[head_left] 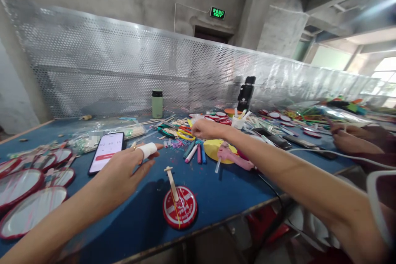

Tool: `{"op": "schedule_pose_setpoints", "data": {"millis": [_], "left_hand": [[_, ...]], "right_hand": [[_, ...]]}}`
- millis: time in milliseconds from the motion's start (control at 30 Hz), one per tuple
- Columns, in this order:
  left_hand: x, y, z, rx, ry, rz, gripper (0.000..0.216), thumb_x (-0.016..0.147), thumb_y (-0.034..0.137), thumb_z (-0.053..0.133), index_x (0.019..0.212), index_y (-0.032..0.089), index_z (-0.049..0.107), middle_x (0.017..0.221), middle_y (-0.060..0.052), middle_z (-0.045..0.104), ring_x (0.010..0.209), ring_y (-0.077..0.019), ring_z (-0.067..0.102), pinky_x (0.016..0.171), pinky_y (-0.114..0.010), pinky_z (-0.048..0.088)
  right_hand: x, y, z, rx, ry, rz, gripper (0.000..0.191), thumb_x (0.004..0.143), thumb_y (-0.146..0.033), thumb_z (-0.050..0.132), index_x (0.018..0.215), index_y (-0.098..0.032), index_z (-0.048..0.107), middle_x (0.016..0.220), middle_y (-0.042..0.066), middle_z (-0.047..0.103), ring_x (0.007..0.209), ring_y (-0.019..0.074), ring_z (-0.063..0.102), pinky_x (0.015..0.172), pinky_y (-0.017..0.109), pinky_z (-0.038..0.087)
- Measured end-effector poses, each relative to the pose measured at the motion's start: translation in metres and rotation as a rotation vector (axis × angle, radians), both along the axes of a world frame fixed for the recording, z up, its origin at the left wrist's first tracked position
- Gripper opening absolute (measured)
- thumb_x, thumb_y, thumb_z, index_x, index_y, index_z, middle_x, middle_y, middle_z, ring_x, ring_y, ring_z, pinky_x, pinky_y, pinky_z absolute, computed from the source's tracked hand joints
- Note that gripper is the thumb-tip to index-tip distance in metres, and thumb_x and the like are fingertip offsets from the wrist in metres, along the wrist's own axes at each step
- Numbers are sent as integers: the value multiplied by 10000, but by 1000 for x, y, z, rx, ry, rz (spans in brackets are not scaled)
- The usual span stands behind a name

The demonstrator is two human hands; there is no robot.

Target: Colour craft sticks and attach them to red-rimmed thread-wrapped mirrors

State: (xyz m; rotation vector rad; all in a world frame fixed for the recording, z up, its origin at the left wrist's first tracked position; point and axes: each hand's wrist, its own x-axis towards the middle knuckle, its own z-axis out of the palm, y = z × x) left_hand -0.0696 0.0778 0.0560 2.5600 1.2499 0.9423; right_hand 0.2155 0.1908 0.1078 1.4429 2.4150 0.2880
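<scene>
A sign (pixel 218 13) reads "EXIT"; our left hand (pixel 135 166) lies spread beside the phone (pixel 109 146); our right hand (pixel 206 128), we can't tell.

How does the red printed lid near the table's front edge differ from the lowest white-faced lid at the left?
The printed lid shows a red face with white markings; the white-faced lid shows a whitish face inside a red rim.
The printed lid carries a wooden stick with a short crosspiece; no such crosspiece shows on the white-faced lid.
The printed lid lies apart; the white-faced lid lies in a cluster.
Both are round and red-edged.
</scene>
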Motion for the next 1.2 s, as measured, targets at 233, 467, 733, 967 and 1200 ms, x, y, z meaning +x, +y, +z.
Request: {"op": "schedule_pose_setpoints", "data": {"millis": [233, 467, 733, 967, 1200], "left_hand": [[-1, -2, 1, -24, -16, 20, 509, 922, 419, 378, 1257, 153, 652, 1237, -161, 719, 1144, -340, 667, 1004, -533, 495], [0, -2, -1, -24, -41, 6, 473, 917, 417, 383, 1173, 150, 678, 1222, -164, 725, 1117, -343, 678, 982, -544, 502], [4, 0, -3, -10, -84, -1, 441, 900, 395, 425, 1179, 186, 695, 1129, -137, 763, 1049, -352, 704, 930, -552, 520], [-3, 0, 0, 31, -101, 44, 366, 898, 375, 465, 1078, 186, 722, 1124, -112, 775, 1002, -326, 732, 898, -490, 553], [-4, -7, 9, 43, -113, 42, 364, 924, 343, 464, 1120, 147, 700, 1124, -124, 772, 1002, -293, 727, 886, -456, 551]], "right_hand": [[14, -5, 0, -10, -82, -90, 262, 961, -346, 618, 1119, -138, 644, 1098, 65, 673, 934, 197, 671, 808, 381, 576], [21, -22, -25, 38, -149, -107, 264, 957, -326, 628, 1144, -139, 637, 1133, 82, 666, 990, 209, 666, 857, 410, 566], [4, -6, -3, 193, -58, -19, 258, 971, -345, 603, 1124, -142, 644, 1127, 78, 671, 1003, 211, 661, 877, 426, 555], [-36, -12, -1, 234, 22, 92, 228, 971, -350, 592, 1007, -139, 671, 981, 52, 701, 883, 183, 671, 802, 368, 541], [-28, -94, 7, 299, 201, 193, 127, 945, -237, 594, 897, -146, 669, 913, 84, 724, 821, 193, 648, 659, 278, 392]]}}
